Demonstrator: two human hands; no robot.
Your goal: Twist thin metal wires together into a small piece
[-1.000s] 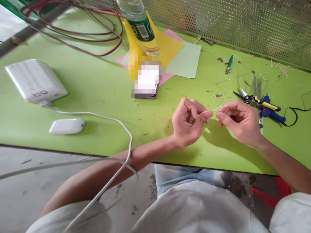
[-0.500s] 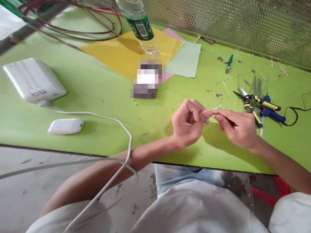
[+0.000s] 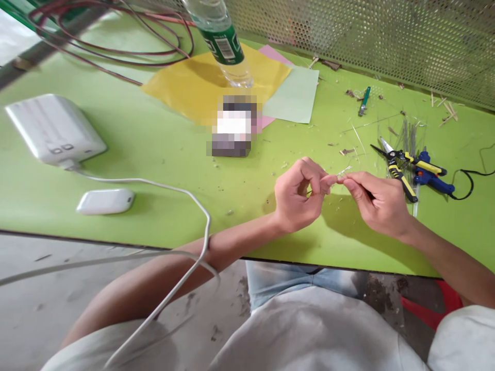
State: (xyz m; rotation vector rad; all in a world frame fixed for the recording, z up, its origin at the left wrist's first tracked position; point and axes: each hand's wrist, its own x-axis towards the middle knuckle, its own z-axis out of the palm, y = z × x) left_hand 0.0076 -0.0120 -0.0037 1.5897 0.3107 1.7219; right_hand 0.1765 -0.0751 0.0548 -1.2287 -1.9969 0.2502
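Over the green table, my left hand pinches thin silvery wires between thumb and fingertips. Close beside it, my right hand is closed on the same wires with thumb and forefinger. Their fine ends poke up past the fingertips; the rest is hidden in the fingers. Just beyond the right hand lie yellow-and-black pliers, partly over a blue glue gun. A bundle of loose thin wires rests behind the pliers.
A water bottle stands on yellow paper, with a blurred box before it. A power bank, white case and cable lie left. A green cutter lies near the mesh panel.
The fingertips have shifted slightly, and the wire ends between them look more spread apart. Both hands stay in nearly the same place. The yellow paper's left corner looks slightly shifted.
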